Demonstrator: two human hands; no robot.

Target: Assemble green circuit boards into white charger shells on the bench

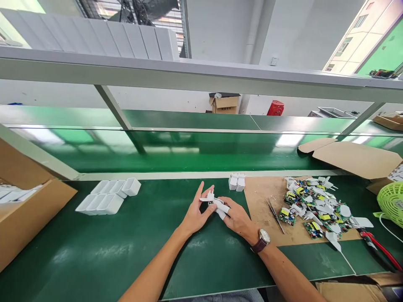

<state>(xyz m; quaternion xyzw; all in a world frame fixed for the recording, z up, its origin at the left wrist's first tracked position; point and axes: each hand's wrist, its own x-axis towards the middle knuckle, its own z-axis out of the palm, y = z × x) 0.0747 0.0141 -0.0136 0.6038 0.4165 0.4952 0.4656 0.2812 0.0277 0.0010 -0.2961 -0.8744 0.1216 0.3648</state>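
In front of me at the table's middle, my left hand (195, 214) closes its thumb and fingers on a small white plug piece (210, 197) with prongs pointing up. My right hand (241, 218), with a watch on its wrist, grips the white flaps (223, 209) that hang from the same piece. Fingers cover part of it, so its inside is hidden. Beyond the hands stand two small white housings (236, 183). On the left lie several open white plastic cases (108, 204) in two rows.
Right of the hands, a brown board (262, 201) carries tweezers (275, 215) and a heap of circuit boards with white parts (317, 203). Red-handled pliers (380, 249) and a green fan (392, 201) are farther right. A cardboard box (40, 209) stands left. A shelf beam (201, 75) crosses above.
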